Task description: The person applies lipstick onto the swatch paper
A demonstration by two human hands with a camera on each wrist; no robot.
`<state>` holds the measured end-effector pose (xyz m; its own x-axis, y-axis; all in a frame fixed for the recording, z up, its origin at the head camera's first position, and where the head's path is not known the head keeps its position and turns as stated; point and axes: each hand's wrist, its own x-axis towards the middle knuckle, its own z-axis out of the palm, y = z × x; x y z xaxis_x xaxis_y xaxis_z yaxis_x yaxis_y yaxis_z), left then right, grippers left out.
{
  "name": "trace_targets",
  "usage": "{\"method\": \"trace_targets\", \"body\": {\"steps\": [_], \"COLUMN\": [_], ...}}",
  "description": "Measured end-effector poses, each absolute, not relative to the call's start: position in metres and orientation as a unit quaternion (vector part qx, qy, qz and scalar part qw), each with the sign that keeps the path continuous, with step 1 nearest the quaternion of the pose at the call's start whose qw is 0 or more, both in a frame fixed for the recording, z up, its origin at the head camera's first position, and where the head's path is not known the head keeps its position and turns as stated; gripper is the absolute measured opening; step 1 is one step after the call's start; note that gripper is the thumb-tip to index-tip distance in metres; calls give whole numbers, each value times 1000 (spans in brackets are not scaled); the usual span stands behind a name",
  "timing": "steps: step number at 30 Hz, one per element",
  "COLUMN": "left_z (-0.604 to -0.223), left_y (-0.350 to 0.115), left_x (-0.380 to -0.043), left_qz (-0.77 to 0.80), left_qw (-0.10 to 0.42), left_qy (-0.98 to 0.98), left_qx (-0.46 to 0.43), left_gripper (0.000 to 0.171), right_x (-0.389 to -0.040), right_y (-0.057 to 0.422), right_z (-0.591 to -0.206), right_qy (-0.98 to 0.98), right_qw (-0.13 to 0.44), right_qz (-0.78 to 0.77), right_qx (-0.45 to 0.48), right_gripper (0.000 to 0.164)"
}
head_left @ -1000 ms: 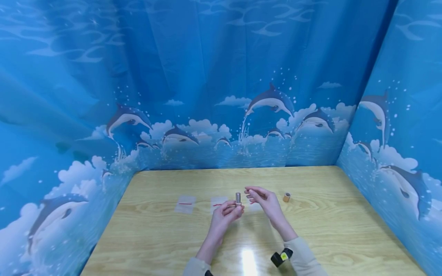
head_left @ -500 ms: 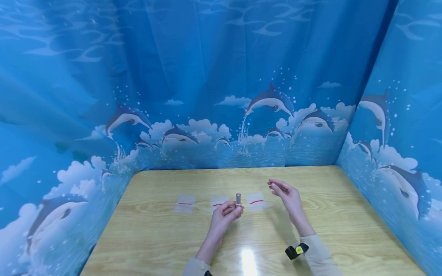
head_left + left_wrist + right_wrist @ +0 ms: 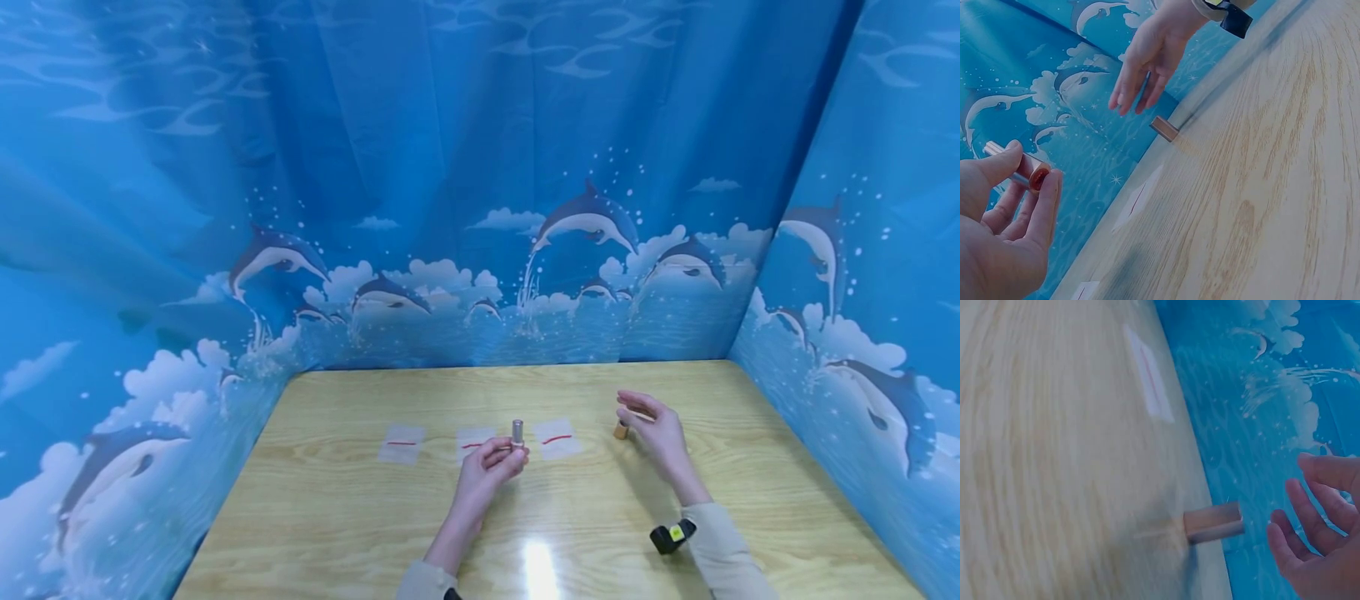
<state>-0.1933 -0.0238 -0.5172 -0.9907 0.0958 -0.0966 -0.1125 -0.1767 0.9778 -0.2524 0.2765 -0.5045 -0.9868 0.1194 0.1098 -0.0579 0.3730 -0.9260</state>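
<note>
My left hand point(image 3: 483, 475) pinches a lipstick tube point(image 3: 517, 432) between thumb and fingers, with its silvery end pointing up above the table. In the left wrist view, red lipstick sits inside the near end of the lipstick tube point(image 3: 1030, 169). Over at the right, a copper-coloured lipstick cap point(image 3: 621, 431) stands upright on the wooden table. My right hand point(image 3: 660, 429) hovers just above and beside it, fingers loosely bent and nothing held. From the right wrist view, a gap shows between the cap point(image 3: 1213, 523) and the fingertips.
Three small pale sheets, each with a red stroke, lie in a row: a left sheet point(image 3: 401, 454), a middle sheet point(image 3: 467, 454) partly behind my left hand, and a right sheet point(image 3: 558, 450). A blue dolphin-print curtain point(image 3: 480, 208) stands along the table's back and sides.
My right hand has moved right, from beside the lipstick tube to over the cap, uncovering the right sheet. The left hand stays in place with the tube.
</note>
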Motion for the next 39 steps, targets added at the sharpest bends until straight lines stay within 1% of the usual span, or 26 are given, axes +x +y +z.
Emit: {"method": "trace_targets", "body": {"steps": [5,12,15,25,30,39], "left_z": [-518,-518,-518,-518,-518,-519], "left_y": [-24,-25,-26,-27,-27,-26], "left_x": [-194,-194,-194,-193,-194,-194], "left_qz": [766,766,768,768,766,767], "left_qw": [68,69,69,68,70,71], "left_qy": [639,639,637,637,639,638], "left_qx": [-5,-4,-1,2,-1,0], "left_gripper": [41,43,43,43,44,43], "right_x": [-255,-258,-260,-268,-271,-269], "right_y": [285,290,291,292,292,283], "right_z": [-513,-522,-526,-531,-533,-527], "right_qy": [-845,-869,-877,-884,-891,-887], "right_qw": [55,11,0,-3,10,29], "right_qz": [532,494,481,467,453,461], "right_qx": [-24,-17,-12,-25,-23,-1], "right_gripper": [46,54,54,44,37,37]}}
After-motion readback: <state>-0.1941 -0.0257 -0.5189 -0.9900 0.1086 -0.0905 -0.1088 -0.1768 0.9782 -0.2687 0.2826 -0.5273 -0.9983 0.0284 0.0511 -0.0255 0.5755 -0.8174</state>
